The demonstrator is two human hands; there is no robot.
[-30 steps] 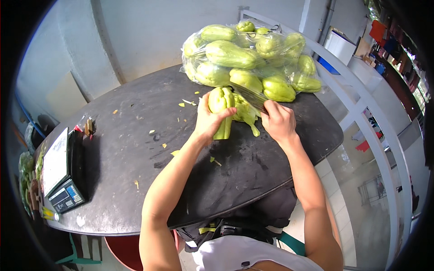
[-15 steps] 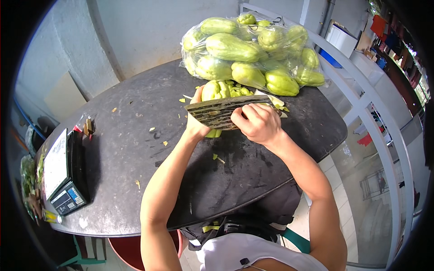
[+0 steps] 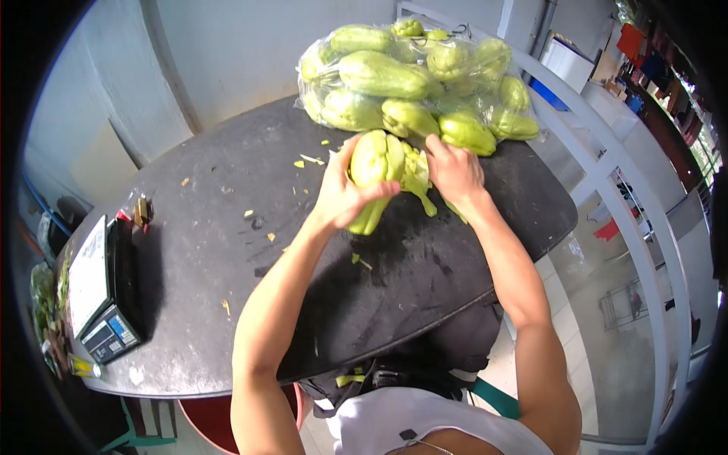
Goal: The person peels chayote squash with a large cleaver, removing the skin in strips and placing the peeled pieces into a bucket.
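My left hand (image 3: 343,189) grips a pale green chayote (image 3: 370,158), fingers at its far left side and thumb across its front. The chayote stands tilted on the dark table (image 3: 205,250). Just right of it my right hand (image 3: 457,168) is closed in a fist. The broad knife it held a moment earlier lies nowhere else in view; its blade is turned edge-on or hidden by the fist. Between both hands is a heap of green peelings and cut pieces (image 3: 415,178).
Behind my hands sits a clear plastic bag full of chayotes (image 3: 383,76). A digital scale (image 3: 114,322) stands at the table's left, and small scraps (image 3: 309,159) dot the tabletop. Metal railing (image 3: 607,167) curves along the right; a red tub (image 3: 208,421) is below the near edge.
The knife blade, broadside over the chayote before, no longer shows its flat face. My right hand has moved slightly right and turned. The chayote and my left thumb are now uncovered.
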